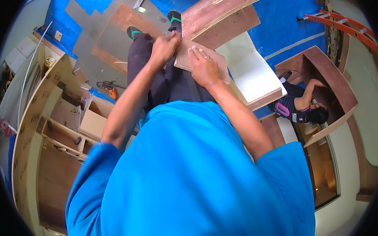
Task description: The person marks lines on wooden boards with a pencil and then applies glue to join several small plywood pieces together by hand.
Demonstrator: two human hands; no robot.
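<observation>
Wood is almost everywhere in this room. At the far left stands a pale plywood cabinet frame (32, 124) with open boxes inside it. Just past it, on the blue floor sheet (282, 21), lies an orange power drill (110, 90). Flat grey boards (95, 33) lie on the floor near it, toward the top left.

In the middle, a person in a bright blue shirt (195, 177) looks down at their own arms. The left hand (164, 47) is curled tight at the left edge of a small plywood piece (195, 59). It seems to pinch something small there, but I cannot tell what. The right hand (204, 68) lies flat and wide open on top of that same piece, pressing it down. The small plywood piece sits over the person's dark trousers, above the knees. Two dark shoes with green marks (174, 17) show past it on the floor.

Just behind the piece is a big curved brown board (219, 14), touching it. To the right of it is a white panel (252, 74).

Farther right, another person in a dark shirt (299, 108) crouches inside a brown wooden box frame (330, 77). At the top right corner lies an orange ladder (344, 28).
</observation>
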